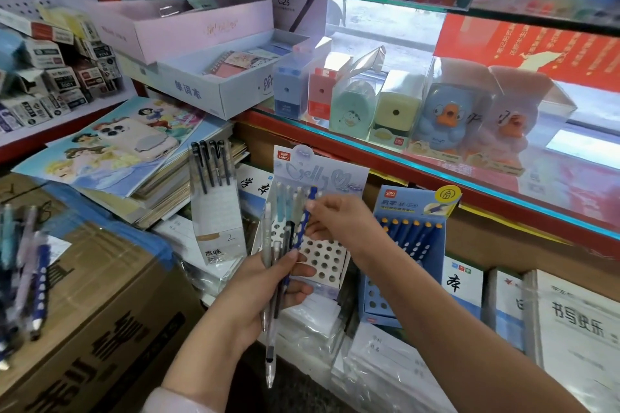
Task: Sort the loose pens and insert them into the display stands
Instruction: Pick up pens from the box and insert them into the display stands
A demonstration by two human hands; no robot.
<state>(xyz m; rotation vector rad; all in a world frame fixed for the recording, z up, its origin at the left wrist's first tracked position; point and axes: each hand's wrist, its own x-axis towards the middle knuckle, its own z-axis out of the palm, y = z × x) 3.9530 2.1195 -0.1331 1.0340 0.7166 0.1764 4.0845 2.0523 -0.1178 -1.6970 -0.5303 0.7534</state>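
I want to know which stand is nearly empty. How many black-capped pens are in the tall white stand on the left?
4, side by side along the top of the tall white stand: black-capped pens at its back edge. None seems hidden there.

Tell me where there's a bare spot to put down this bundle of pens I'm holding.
The best bare patch is the cardboard box top, between the loose pens at its left edge and the white stand. The Jelly stand also has open holes beside your left hand. The notebook stack carries a phone; the glass shelf is packed with sharpeners.
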